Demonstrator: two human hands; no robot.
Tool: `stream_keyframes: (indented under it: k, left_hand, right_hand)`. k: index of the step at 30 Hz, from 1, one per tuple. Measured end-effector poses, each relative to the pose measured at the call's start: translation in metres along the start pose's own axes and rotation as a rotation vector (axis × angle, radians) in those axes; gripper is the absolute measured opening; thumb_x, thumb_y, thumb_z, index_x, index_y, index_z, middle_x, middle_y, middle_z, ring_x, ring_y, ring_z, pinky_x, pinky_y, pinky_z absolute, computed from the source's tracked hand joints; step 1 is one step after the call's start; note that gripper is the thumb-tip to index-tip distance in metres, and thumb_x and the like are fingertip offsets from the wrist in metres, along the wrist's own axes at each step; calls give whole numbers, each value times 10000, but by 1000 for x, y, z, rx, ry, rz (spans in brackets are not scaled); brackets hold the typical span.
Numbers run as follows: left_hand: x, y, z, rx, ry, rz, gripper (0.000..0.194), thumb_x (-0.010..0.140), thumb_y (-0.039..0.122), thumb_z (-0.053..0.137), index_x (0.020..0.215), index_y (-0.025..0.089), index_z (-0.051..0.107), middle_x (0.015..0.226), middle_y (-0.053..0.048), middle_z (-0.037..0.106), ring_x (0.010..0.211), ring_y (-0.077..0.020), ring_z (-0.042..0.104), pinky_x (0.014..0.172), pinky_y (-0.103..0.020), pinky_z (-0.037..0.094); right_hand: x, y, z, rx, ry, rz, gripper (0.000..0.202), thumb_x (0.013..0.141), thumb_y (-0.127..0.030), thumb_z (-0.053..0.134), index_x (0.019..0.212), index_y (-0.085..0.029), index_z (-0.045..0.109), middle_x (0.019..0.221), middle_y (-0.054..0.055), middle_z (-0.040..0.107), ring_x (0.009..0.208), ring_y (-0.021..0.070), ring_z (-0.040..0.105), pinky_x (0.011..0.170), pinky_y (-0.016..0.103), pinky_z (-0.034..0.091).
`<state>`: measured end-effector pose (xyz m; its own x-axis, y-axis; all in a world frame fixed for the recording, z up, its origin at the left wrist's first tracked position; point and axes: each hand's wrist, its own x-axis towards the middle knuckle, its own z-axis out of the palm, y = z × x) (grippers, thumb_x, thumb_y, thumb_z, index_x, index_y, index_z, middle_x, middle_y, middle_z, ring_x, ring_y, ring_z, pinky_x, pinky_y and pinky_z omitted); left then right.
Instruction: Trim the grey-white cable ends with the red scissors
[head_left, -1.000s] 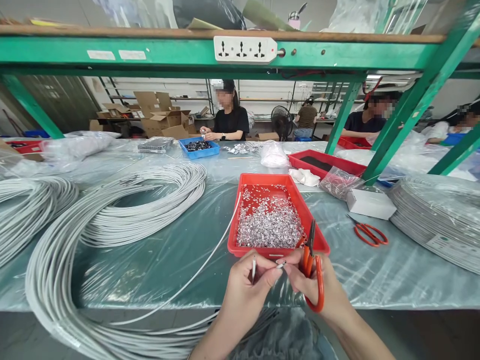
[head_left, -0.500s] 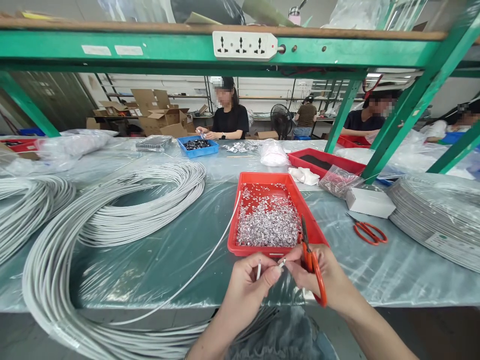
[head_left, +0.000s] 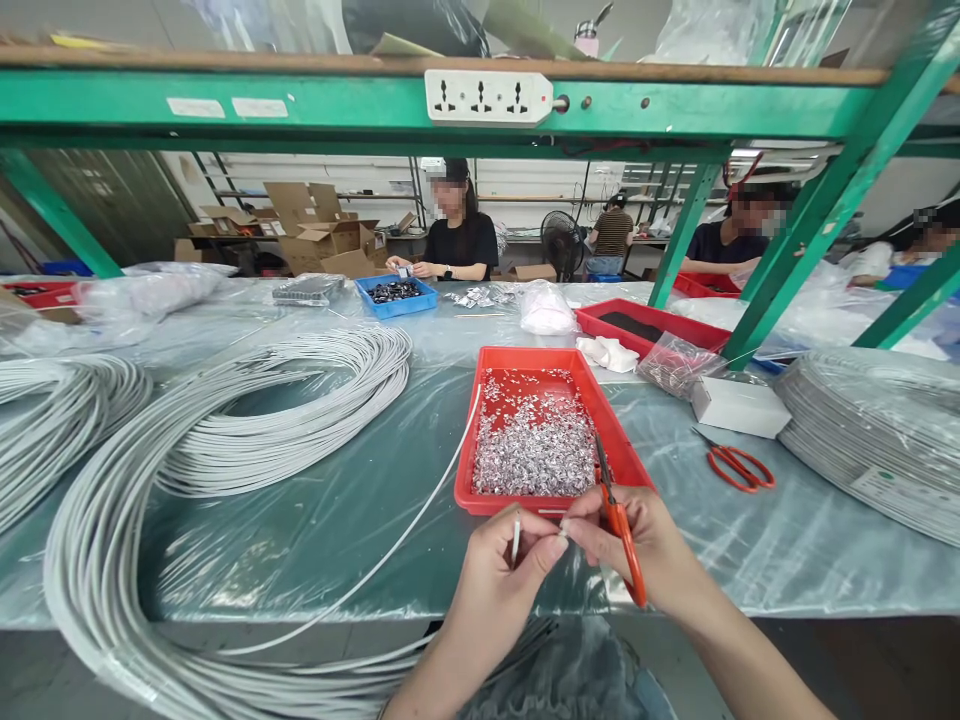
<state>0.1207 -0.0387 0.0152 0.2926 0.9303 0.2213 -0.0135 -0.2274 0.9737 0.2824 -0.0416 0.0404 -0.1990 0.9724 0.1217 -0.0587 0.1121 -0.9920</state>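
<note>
My left hand (head_left: 502, 570) pinches a white cable (head_left: 516, 540) close to its end; a piece of it shows between the fingers. Fingertip to fingertip with it, my right hand (head_left: 637, 540) pinches at the cable's tip, and any small part there is too hidden to make out. Orange-handled scissors (head_left: 621, 535) are tucked in my right hand, blades pointing up and away. Just beyond both hands lies a red tray (head_left: 466, 480) with many small shiny metal pieces (head_left: 536, 450).
Coiled white cable (head_left: 97, 560) hangs over the table's front edge at left. At right lie a second pair of scissors (head_left: 739, 468), a white box (head_left: 741, 405) and a grey coil (head_left: 862, 440). A green shelf frame (head_left: 337, 105) crosses overhead. A co-worker (head_left: 459, 235) sits opposite.
My right hand's fingertips have moved slightly left, closing over the cable's tip against my left fingers. The scissors have tilted and shifted a little to the left with the hand.
</note>
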Motion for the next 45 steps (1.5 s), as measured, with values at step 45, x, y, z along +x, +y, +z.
stream_keyframes:
  k: [45]
  left_hand:
    - [-2, 9, -5, 150, 155, 67, 177, 788, 289, 577, 706, 135, 608, 639, 13, 457, 543, -73, 382, 528, -189, 322]
  right_hand:
    - [-48, -23, -5, -959, -228, 235, 492, 678, -235, 532, 1155, -209, 412, 866, 47, 556, 726, 151, 516, 661, 251, 447]
